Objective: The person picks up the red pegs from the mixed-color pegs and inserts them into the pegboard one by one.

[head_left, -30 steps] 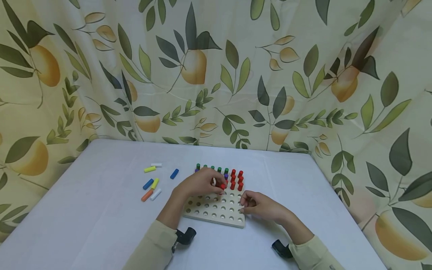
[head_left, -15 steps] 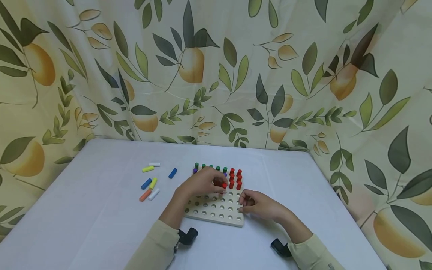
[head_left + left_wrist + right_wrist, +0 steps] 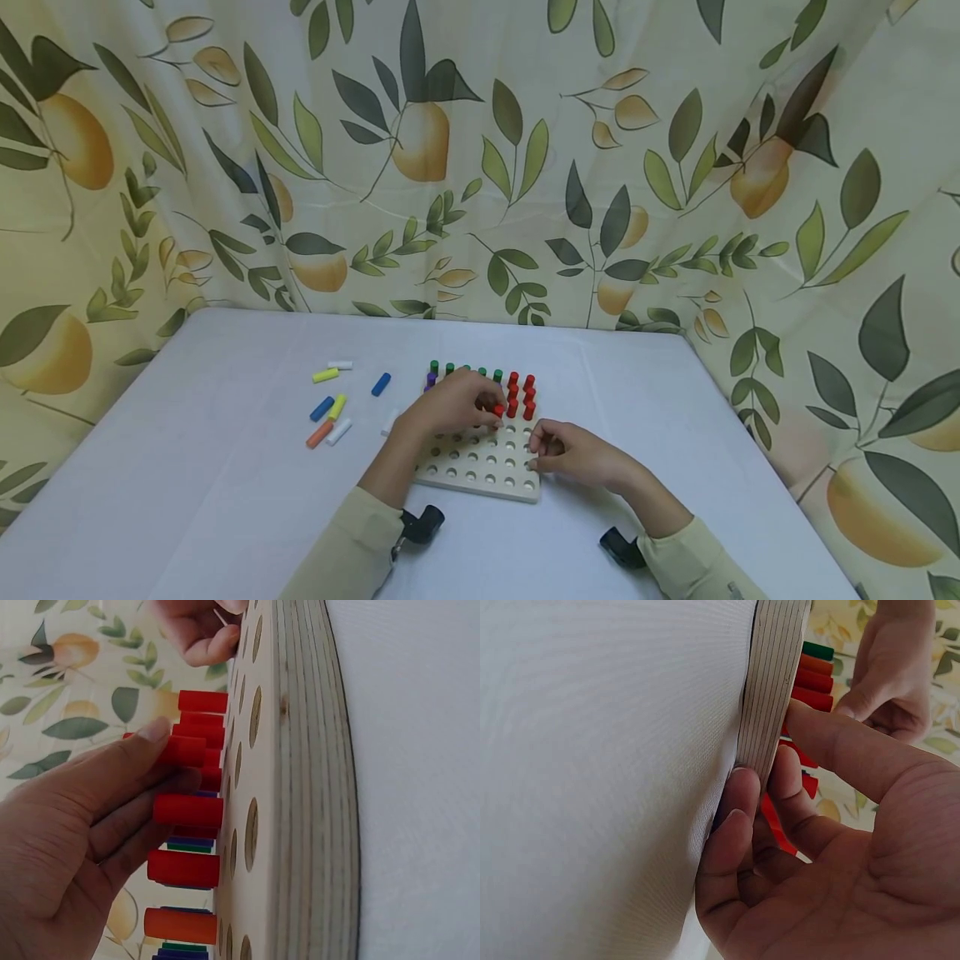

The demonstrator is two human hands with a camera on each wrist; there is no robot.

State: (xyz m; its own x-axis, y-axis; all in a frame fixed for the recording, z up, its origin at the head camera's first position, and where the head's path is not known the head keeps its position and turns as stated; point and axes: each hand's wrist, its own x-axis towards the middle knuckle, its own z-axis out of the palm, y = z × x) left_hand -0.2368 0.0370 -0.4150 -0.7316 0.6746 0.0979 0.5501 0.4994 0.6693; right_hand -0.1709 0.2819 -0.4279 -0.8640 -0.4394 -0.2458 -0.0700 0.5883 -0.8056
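Note:
In the head view my left hand [image 3: 457, 402] is over the middle of a pale wooden pegboard [image 3: 480, 482], pinching a red peg [image 3: 498, 411] between thumb and fingers. The left wrist view shows this red peg [image 3: 187, 751] among other standing red pegs [image 3: 184, 868], near the board's holed face. An orange peg [image 3: 180, 925] stands farther along the same row. My right hand [image 3: 573, 454] grips the board's right edge; in the right wrist view its thumb lies at the top rim and its curled fingers [image 3: 739, 795] lie against the layered side.
Left of the board lie several loose pegs: blue [image 3: 381, 384], yellow [image 3: 326, 375], white [image 3: 339, 432] and orange [image 3: 319, 433]. Green pegs [image 3: 434, 367] and purple pegs [image 3: 431, 380] stand in the back rows. A patterned curtain [image 3: 480, 167] hangs behind the white-covered table [image 3: 225, 500].
The view has shifted slightly. My left hand stays at nearly the same spot with the red peg, which looks more upright. A white peg beside the left wrist has come into sight.

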